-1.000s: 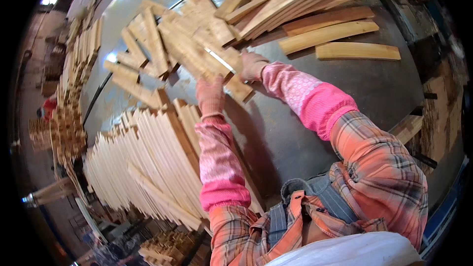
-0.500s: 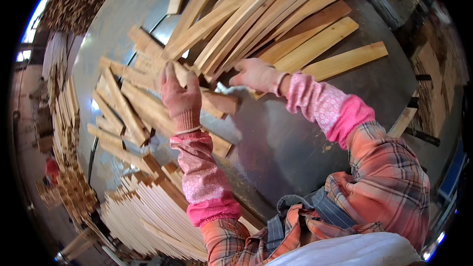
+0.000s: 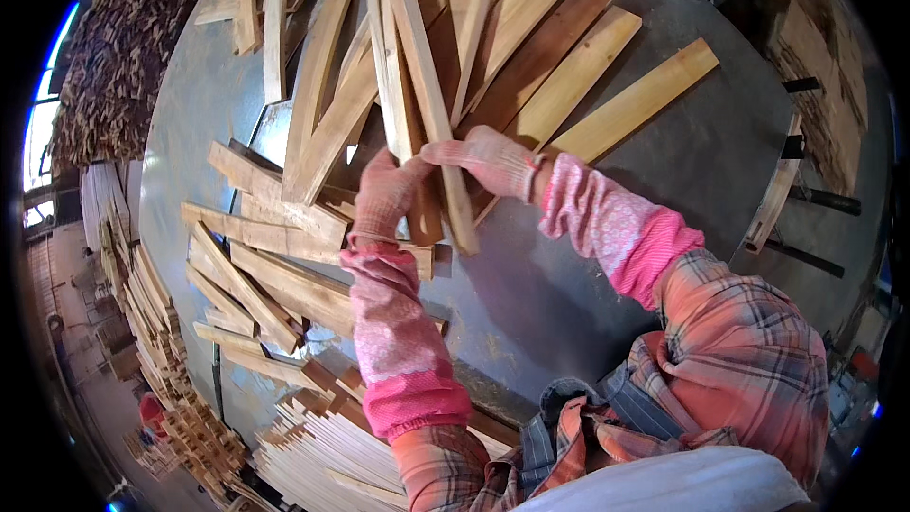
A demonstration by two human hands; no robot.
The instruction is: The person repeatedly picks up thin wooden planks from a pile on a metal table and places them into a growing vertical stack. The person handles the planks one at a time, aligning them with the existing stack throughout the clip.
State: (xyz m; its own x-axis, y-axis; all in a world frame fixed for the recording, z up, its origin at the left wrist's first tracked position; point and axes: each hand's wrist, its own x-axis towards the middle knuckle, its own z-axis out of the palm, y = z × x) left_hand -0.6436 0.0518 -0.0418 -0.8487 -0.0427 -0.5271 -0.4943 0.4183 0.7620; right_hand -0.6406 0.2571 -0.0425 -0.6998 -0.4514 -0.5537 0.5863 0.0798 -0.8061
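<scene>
Both my hands wear pale pink knitted gloves and meet over a fan of wooden strips on a grey metal table [image 3: 559, 299]. My left hand [image 3: 384, 197] is closed at the lower part of a narrow pale wooden strip [image 3: 390, 66]. Just right of it, my right hand [image 3: 488, 163] has its fingers closed over another long wooden strip [image 3: 427, 90], whose near end sticks out below the fingers. The two hands touch or nearly touch. Some of the fingertips are hidden behind wood and glove.
Right of my hands lie several wider boards [image 3: 640, 100]. Shorter wood pieces [image 3: 294, 289] are scattered to the left. A dense stack of pale strips [image 3: 327, 450] stands at the near left. Beyond the table's left edge rises a large wood pile [image 3: 123, 62]; sheets of wood [image 3: 820, 85] lie at right.
My hands have come together. Two long strips now stand apart from the fan, angled toward me in my grip, where before the hands were apart over the bundle. The view has shifted slightly.
</scene>
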